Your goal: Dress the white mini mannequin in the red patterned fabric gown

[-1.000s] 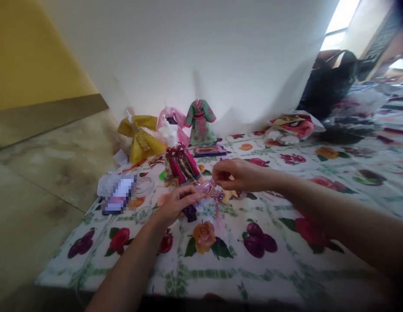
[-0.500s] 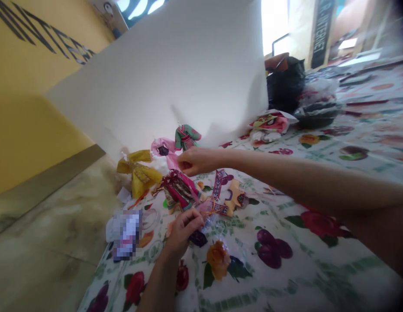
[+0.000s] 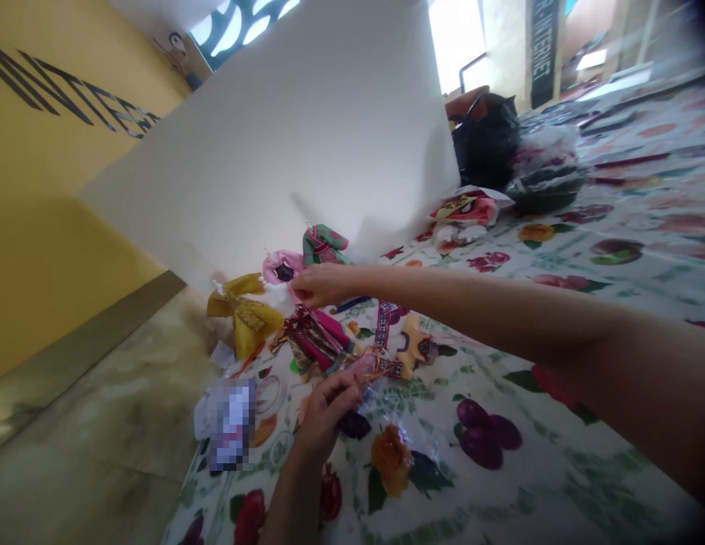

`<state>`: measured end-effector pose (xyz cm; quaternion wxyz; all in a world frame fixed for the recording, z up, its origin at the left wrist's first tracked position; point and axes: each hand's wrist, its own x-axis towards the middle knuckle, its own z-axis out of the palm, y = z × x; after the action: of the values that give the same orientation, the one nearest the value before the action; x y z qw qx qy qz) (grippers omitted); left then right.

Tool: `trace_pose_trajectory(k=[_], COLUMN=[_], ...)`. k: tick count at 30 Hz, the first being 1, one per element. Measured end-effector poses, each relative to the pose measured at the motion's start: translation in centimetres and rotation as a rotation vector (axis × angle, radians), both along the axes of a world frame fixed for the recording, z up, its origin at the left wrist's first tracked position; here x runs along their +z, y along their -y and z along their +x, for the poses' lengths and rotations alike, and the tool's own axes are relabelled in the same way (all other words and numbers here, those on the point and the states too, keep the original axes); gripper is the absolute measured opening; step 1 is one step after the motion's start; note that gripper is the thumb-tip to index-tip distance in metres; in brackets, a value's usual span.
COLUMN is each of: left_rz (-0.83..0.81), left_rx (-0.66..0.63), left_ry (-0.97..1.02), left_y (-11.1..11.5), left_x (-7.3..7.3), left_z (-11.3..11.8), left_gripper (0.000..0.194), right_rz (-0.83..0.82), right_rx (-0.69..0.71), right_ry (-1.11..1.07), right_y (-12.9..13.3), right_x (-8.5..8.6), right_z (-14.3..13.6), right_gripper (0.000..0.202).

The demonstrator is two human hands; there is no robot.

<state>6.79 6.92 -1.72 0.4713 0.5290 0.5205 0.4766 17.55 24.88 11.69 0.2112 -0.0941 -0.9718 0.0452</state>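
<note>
My left hand (image 3: 332,405) is closed in a pinch at the lower end of a pink fabric piece, beside clear plastic; what its fingers hold is hidden. My right hand (image 3: 319,285), also closed, reaches across from the right to some white fluffy material (image 3: 278,297). Nothing nameable shows in its fingers. Between the hands lies a small magenta doll dress (image 3: 318,341) with patterned bands. A yellow doll dress (image 3: 247,314), a pink garment (image 3: 281,266) and a green one with red trim (image 3: 325,246) are around them. To the right lies a tan cutout piece (image 3: 412,347) beside patterned ribbon (image 3: 382,329).
A large white board (image 3: 295,136) stands behind the garments. The fruit-and-flower tablecloth (image 3: 545,462) covers the table. A black plastic bag (image 3: 485,144), a dark bowl (image 3: 548,189) and a pink packet (image 3: 471,208) are at the back right. The table's left edge borders a tiled floor (image 3: 85,431).
My right hand has moved left to the white fluffy material. My left hand stays by the pink fabric, still pinched. The camera view has shifted slightly.
</note>
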Motion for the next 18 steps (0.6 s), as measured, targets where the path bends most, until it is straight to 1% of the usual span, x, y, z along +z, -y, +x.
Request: trace_pose_trajectory(k=[4,7,9,12,18], left_rz=[0.027,0.044,0.047,0.046,0.043], left_rx=[-0.018,-0.037,-0.038,-0.046,-0.045], left_ry=[-0.006,-0.029,-0.041,-0.047,-0.042], left_y=[0.0,0.0,0.0,0.0,0.0], left_x=[0.1,0.1,0.1,0.1,0.1], left_z=[-0.1,-0.2,-0.2,-0.2,0.0], left_gripper=[0.037,0.037,0.037,0.037,0.04], right_rz=[0.0,0.004,0.004,-0.019,-0.039], right_rx=[-0.004,0.016,0.031,0.03,0.023], right_ry=[0.005,-0.001,-0.012,-0.005,0.024], right_y=[-0.3,-0.8,-1.1,-1.3,-0.7], right_x=[0.9,1.8,2.1,1.8,0.3], right_z=[0.9,1.8,2.1,2.1,0.8], right_gripper=[0.012,0.016,0.017,0.018,0.018])
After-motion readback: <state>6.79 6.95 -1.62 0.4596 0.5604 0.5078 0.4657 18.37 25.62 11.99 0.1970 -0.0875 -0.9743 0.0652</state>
